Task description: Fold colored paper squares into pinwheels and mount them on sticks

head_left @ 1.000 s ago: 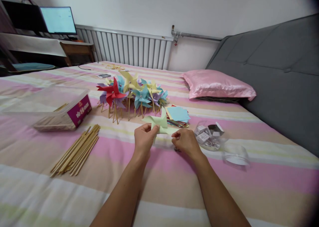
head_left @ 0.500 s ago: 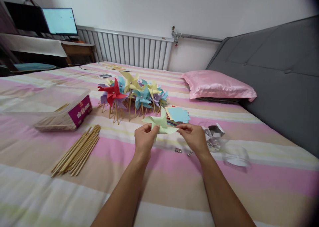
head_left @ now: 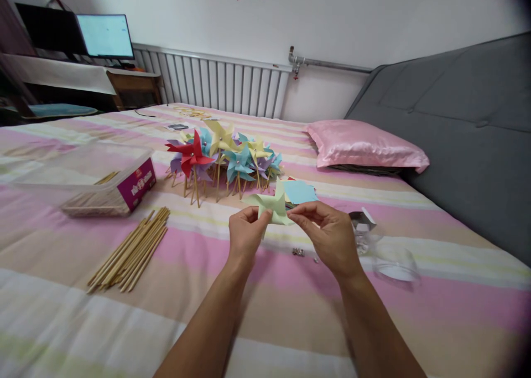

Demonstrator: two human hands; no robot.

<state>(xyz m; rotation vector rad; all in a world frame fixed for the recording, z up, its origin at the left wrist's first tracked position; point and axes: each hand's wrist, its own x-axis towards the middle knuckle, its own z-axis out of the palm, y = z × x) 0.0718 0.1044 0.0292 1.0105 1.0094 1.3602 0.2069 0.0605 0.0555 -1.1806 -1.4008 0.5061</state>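
Both hands raised over bed: left hand (head_left: pixel 244 235) and right hand (head_left: pixel 329 235) pinching pale-green pinwheel (head_left: pixel 271 206).

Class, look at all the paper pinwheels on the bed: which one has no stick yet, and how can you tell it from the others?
The pale green pinwheel, pinched between the left hand and right hand. The finished pinwheels behind all have wooden sticks.
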